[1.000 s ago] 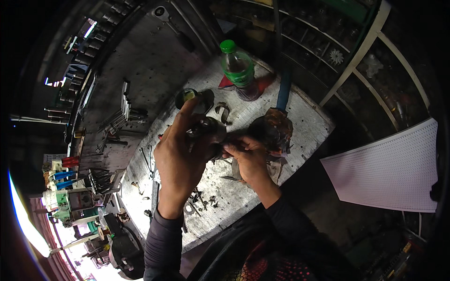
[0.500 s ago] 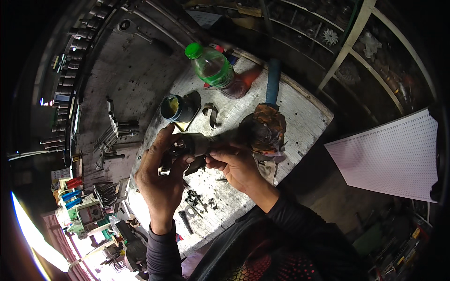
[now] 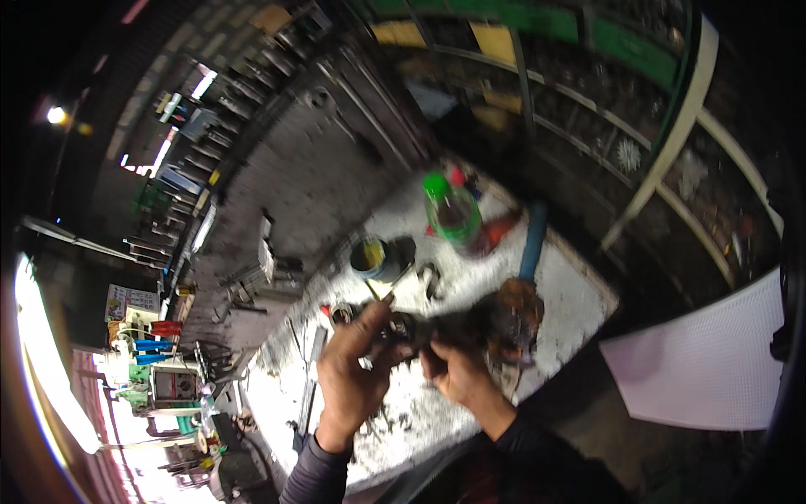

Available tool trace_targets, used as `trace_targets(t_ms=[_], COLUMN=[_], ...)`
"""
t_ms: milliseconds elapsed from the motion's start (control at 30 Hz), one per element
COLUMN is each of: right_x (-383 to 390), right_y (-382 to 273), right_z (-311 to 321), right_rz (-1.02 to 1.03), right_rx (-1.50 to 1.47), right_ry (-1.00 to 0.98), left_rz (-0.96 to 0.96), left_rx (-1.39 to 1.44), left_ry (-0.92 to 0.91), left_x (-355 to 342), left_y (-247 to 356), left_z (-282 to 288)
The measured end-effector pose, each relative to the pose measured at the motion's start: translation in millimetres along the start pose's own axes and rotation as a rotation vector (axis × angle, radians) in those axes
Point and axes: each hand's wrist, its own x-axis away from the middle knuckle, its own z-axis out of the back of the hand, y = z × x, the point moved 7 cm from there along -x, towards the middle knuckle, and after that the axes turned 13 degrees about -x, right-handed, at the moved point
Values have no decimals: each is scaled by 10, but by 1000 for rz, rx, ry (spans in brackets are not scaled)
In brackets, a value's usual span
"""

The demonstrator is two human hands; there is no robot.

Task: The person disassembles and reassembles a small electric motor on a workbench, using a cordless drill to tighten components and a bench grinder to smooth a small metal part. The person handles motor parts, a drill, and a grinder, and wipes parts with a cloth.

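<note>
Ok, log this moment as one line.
left hand: around dark metal part | right hand: at same part | nearby: green-capped bottle, open container

There is one bare left hand (image 3: 357, 370), one bare right hand (image 3: 463, 378) and one dark metal part (image 3: 407, 330). On show are one workbench (image 3: 579, 281), one green-capped bottle (image 3: 453, 220), one open can (image 3: 386, 270), one curved metal strip (image 3: 429, 284) and one long blue handle (image 3: 533, 244). Farther off are one dotted white sheet (image 3: 697, 361), one pale toothed wheel (image 3: 628, 156), one red grip (image 3: 166, 328), and several sockets (image 3: 243, 88) too blurred to count.
</note>
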Motion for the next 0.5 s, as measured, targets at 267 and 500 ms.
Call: trace_targets(t_ms=[267, 500], right_x=[-33, -67], right_y=[-158, -92], right_z=[41, 40], right_rz=[-29, -240], right_rx=[158, 78], right_ry=[-254, -218], left_rz=[-121, -119], left_rx=[-29, -46], left_ry=[12, -44], left_x=[-18, 31], left_y=[96, 52], left_z=[112, 102])
